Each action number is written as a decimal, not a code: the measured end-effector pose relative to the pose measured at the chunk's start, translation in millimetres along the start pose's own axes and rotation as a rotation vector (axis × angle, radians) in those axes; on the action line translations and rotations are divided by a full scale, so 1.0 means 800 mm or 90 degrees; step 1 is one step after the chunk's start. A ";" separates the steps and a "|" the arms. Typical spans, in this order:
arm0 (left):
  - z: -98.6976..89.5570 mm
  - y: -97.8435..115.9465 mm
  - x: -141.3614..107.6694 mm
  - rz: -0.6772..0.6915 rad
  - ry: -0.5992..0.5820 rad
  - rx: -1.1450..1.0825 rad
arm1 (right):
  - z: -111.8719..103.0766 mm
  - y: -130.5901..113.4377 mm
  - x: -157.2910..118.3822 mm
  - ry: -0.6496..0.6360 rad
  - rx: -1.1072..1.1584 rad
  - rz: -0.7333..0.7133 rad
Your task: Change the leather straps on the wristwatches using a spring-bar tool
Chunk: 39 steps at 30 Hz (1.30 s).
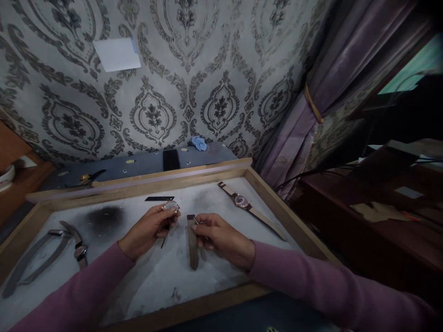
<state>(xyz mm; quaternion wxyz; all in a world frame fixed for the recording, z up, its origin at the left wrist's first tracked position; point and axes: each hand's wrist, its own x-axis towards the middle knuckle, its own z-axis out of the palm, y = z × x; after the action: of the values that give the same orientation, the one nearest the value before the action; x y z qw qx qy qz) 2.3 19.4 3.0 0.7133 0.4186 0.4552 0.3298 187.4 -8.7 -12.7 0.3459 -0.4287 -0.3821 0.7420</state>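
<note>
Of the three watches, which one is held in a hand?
The raised watch, in the left hand. The far-left watch and the far-right watch differ: both lie in the wooden-framed tray.

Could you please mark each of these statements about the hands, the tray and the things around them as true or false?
1. The left hand holds a round watch case. True.
2. The right hand holds nothing. False: its fingers are on a brownish strap.
3. A watch with a long, outstretched strap lies to the right of the right hand. True.
4. The crumpled blue cloth lies inside the wooden-framed tray. False: it lies beyond the tray's far rim.
5. The curtain hangs loose, with no tie. False: a band gathers it.
</note>
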 end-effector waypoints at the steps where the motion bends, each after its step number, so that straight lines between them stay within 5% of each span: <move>1: 0.000 0.001 0.000 -0.002 0.005 -0.008 | 0.000 0.002 0.002 0.003 0.011 0.001; 15: 0.013 -0.001 -0.011 -0.029 -0.056 0.033 | 0.006 0.013 0.013 0.058 0.138 -0.044; 30: 0.014 -0.006 -0.006 -0.021 -0.119 0.040 | 0.008 0.013 0.013 0.091 0.090 -0.053; 39: 0.009 -0.005 -0.005 -0.036 -0.093 0.019 | 0.014 0.004 0.004 0.099 0.049 -0.027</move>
<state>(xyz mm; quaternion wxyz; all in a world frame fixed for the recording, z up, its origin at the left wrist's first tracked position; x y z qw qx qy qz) 8.0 12.0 3.1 0.7471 0.4392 0.4188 0.2712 175.2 -10.8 -12.6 0.4062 -0.4631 -0.3340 0.7134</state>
